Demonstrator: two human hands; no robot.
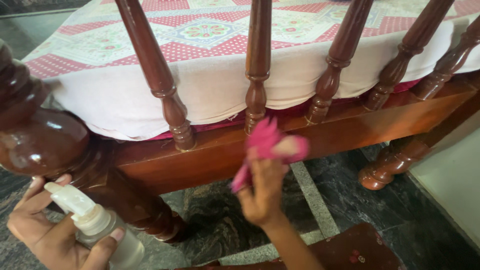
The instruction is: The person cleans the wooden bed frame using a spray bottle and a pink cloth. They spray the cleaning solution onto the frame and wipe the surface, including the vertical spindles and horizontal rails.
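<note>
My left hand (47, 230) grips a clear spray bottle (95, 225) with a white nozzle, low at the left beside the bed's thick carved corner post (45, 142). My right hand (262, 192) holds a pink cloth (270, 145) pressed against the polished wooden footboard rail (360, 127), just below the middle turned spindle (257, 65). The cloth looks blurred.
Several dark turned spindles rise from the rail in front of a mattress under a white sheet with a red and green patterned top (210, 35). A carved bed leg (392, 162) stands at the right on dark stone flooring (340, 185) with pale strips. A maroon cloth (350, 250) lies at the bottom.
</note>
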